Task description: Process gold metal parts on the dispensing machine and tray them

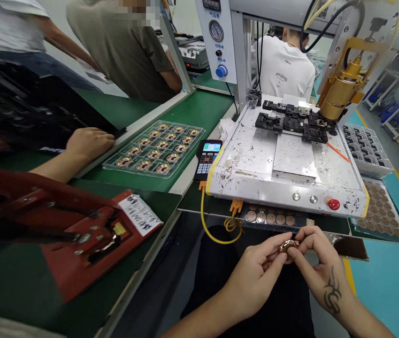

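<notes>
Over my lap, just in front of the machine's front edge, I hold a small round gold-coloured metal part (288, 245). My left hand (261, 270) pinches its left side between thumb and fingers. On the other side my right hand (317, 256) grips the same part with thumb and fingertips. Fingers cover much of it, so its exact kind cannot be made out. Behind my hands, a row of round copper-coloured discs (271, 219) lies under the machine's front edge.
The white-topped machine (241, 159) carries black fixtures (294, 119) and a gold dispensing head (340, 91). Left of it are a keypad controller (207, 159) and a clear tray (171, 171) of gold round parts. A red press (80, 263) and a co-worker's hand (88, 143) are further left. Stacked trays (370, 150) stand right.
</notes>
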Demonstrator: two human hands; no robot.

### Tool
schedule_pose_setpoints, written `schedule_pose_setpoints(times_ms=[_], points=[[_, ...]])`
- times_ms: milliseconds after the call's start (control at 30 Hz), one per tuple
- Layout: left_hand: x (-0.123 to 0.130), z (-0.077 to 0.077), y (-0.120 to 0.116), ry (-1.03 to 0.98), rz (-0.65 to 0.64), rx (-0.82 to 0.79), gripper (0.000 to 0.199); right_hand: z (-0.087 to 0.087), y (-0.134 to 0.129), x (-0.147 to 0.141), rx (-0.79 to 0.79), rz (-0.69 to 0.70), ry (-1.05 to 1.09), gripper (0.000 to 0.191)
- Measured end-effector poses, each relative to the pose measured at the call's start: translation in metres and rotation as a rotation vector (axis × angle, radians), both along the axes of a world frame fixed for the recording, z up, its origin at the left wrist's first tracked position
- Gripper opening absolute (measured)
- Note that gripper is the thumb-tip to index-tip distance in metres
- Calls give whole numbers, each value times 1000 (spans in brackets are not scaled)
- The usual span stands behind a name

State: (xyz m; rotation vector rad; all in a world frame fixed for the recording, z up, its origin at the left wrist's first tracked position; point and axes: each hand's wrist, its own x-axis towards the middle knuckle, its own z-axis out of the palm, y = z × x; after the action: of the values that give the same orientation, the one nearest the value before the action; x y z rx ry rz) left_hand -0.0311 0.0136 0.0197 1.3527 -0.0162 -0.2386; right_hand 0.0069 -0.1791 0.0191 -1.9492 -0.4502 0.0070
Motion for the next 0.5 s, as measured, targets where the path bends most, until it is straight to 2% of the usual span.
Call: schedule_pose_setpoints(times_ms=[67, 133, 200, 267, 367, 433, 500], points=[[0, 0, 4, -55, -24, 118, 41, -3, 0, 2, -49, 2, -18, 16], [1, 1, 9, -96, -72, 244, 48, -3, 0, 5, -103, 79, -13, 5], [0, 2, 13, -115, -109, 319, 55, -1, 0, 7, -128, 178, -27, 9], [0, 3, 15, -92, -70, 274, 59, 1, 2, 8, -97, 192, -4, 7], [-2, 2, 14, 6, 89, 77, 55, 1, 9, 7, 44, 94, 210, 21], [-4, 1, 14, 50, 140, 35, 40, -3, 16, 6, 180, 54, 393, 31], [-6, 1, 15, 47, 161, 88, 26, -8, 23, 4, 296, 51, 503, 38]])
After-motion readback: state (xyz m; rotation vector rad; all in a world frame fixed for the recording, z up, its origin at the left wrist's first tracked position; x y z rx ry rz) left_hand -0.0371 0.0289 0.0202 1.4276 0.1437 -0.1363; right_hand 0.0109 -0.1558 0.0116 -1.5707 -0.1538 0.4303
